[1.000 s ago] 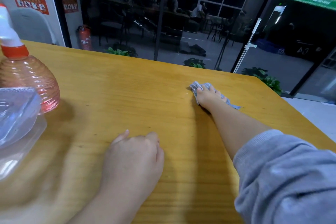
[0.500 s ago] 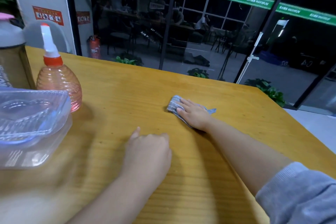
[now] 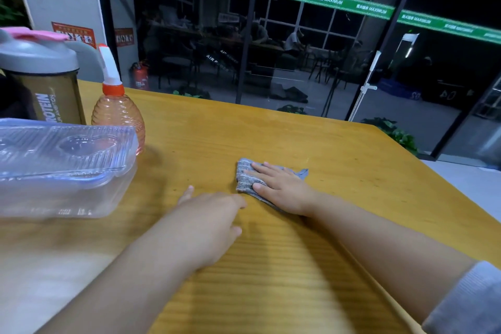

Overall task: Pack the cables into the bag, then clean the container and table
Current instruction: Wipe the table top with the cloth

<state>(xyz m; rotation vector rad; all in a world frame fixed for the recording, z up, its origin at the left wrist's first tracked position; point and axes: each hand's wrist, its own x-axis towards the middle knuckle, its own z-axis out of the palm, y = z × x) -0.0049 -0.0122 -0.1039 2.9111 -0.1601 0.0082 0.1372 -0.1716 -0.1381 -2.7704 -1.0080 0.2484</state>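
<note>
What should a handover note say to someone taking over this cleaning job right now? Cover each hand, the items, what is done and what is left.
Right hand: flat on the cloth, pressing it to the table.
Left hand: empty, resting on the table.
Container: lid on, at the left, beside the spray bottle and shaker.
Done: cannot tell; no cables or bag in view.
Left: finish wiping the table.

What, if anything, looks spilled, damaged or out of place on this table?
Nothing stands out. The spray bottle and shaker stand upright, the container is lidded, and the right hand presses a cloth flat.
</note>
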